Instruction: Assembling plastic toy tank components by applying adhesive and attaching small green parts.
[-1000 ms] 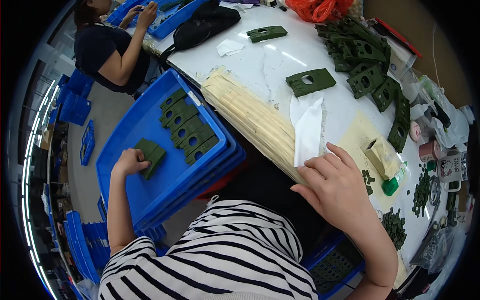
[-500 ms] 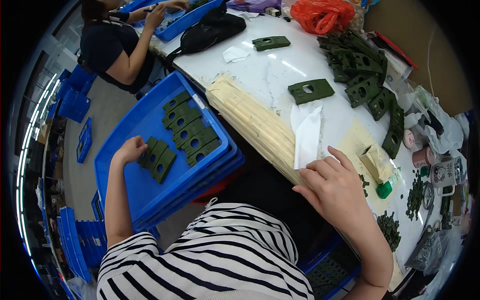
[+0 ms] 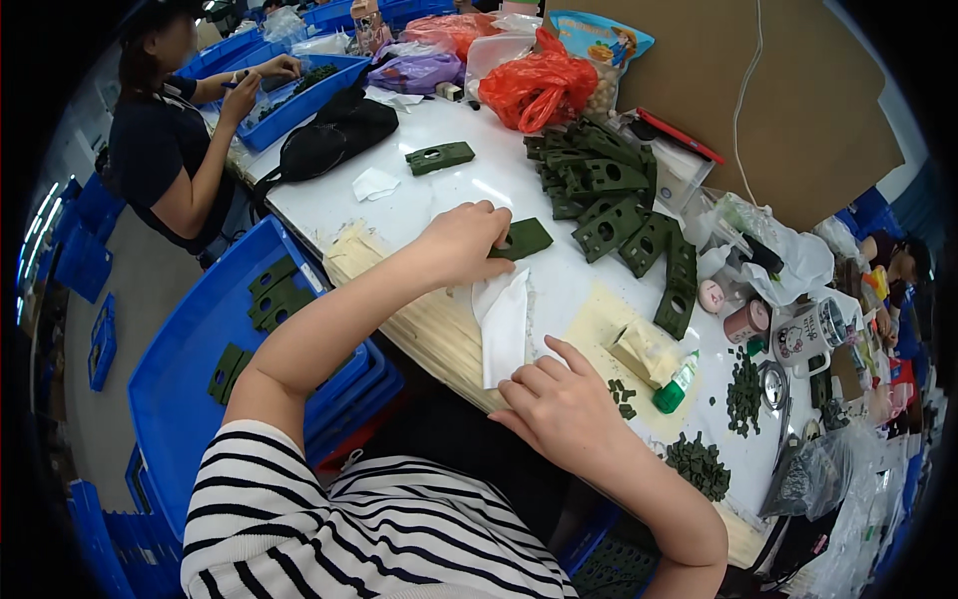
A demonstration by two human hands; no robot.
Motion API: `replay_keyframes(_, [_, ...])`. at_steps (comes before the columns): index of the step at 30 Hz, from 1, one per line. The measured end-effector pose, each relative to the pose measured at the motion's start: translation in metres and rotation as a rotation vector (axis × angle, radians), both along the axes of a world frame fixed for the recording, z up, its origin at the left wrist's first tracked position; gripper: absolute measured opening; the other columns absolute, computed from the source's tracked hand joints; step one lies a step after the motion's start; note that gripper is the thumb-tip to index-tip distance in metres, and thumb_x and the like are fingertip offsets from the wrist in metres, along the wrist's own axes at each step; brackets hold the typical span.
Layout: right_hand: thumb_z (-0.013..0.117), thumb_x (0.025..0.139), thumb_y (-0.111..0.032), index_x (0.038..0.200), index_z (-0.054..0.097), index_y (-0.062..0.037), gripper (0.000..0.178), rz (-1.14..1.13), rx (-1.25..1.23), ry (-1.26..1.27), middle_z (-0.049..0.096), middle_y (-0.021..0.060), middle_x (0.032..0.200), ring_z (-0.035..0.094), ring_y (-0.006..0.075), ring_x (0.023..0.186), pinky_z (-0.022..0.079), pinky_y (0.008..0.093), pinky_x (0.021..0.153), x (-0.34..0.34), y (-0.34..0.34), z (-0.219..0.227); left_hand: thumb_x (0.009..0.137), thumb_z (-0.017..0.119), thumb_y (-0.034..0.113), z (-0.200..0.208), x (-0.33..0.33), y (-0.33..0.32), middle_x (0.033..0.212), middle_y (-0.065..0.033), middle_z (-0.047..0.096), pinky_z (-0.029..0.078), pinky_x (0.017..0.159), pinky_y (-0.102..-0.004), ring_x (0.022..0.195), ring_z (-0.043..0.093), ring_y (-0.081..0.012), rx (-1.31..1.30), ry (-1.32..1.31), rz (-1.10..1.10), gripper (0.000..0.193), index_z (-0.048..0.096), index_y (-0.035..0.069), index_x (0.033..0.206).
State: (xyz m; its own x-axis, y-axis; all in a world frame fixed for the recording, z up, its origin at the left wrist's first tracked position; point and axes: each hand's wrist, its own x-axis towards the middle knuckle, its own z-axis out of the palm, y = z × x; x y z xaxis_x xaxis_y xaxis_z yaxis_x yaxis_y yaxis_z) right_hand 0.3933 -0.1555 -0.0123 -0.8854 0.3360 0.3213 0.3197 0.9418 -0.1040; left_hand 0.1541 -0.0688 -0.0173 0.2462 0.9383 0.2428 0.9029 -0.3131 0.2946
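On the white table, my left hand [image 3: 461, 243] reaches across to a flat dark green plastic plate [image 3: 525, 240], its fingers and thumb closed around the near left end. The hand hides that end of the plate. Just below lies a folded white paper [image 3: 505, 329]. My right hand [image 3: 561, 404] hovers by the table's front edge, beside the paper's lower end, with its fingers loosely bent, apart and holding nothing. Farther back lies a single similar plate [image 3: 439, 158]. A heap of these plates with round holes [image 3: 599, 175] is piled to the right.
A blue bin [image 3: 165, 374] at my left holds more green plates [image 3: 274, 295], partly behind my arm. Small green pieces [image 3: 699, 466], a green-capped bottle [image 3: 677, 384] and a mug [image 3: 801, 337] stand at right. A black bag [image 3: 334, 135] lies near a co-worker [image 3: 165, 150].
My left hand has left the green plates in the blue bin and come over the table onto the lone plate. The right hand stays by the paper. The view has swung rightward.
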Motion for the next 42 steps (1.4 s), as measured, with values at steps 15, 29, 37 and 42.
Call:
replay_keyframes(15, [0.073,0.082,-0.030,0.083,0.068,-0.0060,0.024,0.000,-0.012,-0.004,0.061,0.0056,0.076,0.062,0.0224,0.082,0.042,0.0450,0.104,0.001,0.005,0.003,0.070,0.079,0.014,0.056,-0.156,0.018,0.081,-0.0108,0.061,0.049,0.069,-0.0366,0.074,0.061,-0.0238,-0.045,-0.095,0.343,0.035,0.054,0.002,0.089])
replay_keyframes(29, [0.070,0.086,-0.030,0.093,0.071,-0.0076,0.024,0.053,-0.263,-0.007,0.066,0.0052,0.086,0.063,0.0237,0.091,0.043,0.0410,0.102,-0.002,-0.008,0.005,0.066,0.081,0.007,-0.016,-0.301,-0.153,0.099,-0.0149,0.064,0.049,0.086,-0.0431,0.102,0.060,-0.0353,-0.128,0.210,0.768,0.034,0.058,0.005,0.091])
replay_keyframes(37, [0.069,0.088,-0.030,0.095,0.072,-0.0071,0.024,0.101,-0.308,-0.007,0.067,0.0060,0.085,0.064,0.0252,0.088,0.044,0.0401,0.101,-0.005,-0.013,0.006,0.071,0.078,0.007,-0.064,-0.318,-0.132,0.104,-0.0142,0.058,0.049,0.087,-0.0440,0.102,0.059,-0.0361,-0.084,0.318,0.719,0.032,0.058,0.006,0.096])
replay_keyframes(42, [0.069,0.088,-0.030,0.094,0.072,-0.0067,0.024,0.098,-0.311,-0.002,0.066,0.0064,0.085,0.064,0.0254,0.088,0.044,0.0401,0.100,-0.003,-0.013,0.006,0.074,0.077,0.009,-0.076,-0.327,-0.132,0.106,-0.0138,0.059,0.049,0.091,-0.0427,0.106,0.058,-0.0349,-0.136,0.320,0.663,0.027,0.062,0.005,0.096])
